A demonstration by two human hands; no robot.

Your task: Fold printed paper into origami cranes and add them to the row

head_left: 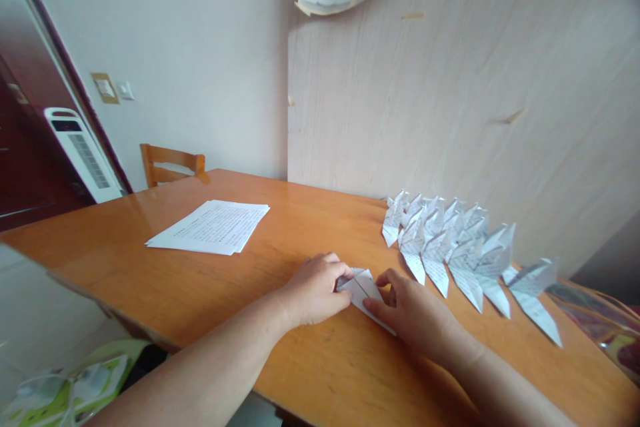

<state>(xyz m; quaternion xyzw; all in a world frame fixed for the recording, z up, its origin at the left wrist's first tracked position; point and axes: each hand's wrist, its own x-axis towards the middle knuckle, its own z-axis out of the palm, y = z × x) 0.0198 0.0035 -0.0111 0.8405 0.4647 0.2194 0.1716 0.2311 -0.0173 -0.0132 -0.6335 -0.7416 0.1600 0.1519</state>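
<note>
A small folded white paper [364,291] lies on the wooden table [300,227] between my two hands. My left hand [320,288] grips its left edge, thumb and fingers closed on it. At its right side, my right hand [413,310] pinches the paper between thumb and curled fingers. Several folded paper pieces [467,270] with raised points stand in rows at the right of the table. To the left, a stack of printed sheets [213,227] lies flat.
A wooden chair [173,163] stands behind the table's far left edge. The wall [425,100] borders the far side. Plastic-wrapped items [613,330] are at the right edge. A green and white item [95,380] sits below the table at lower left.
</note>
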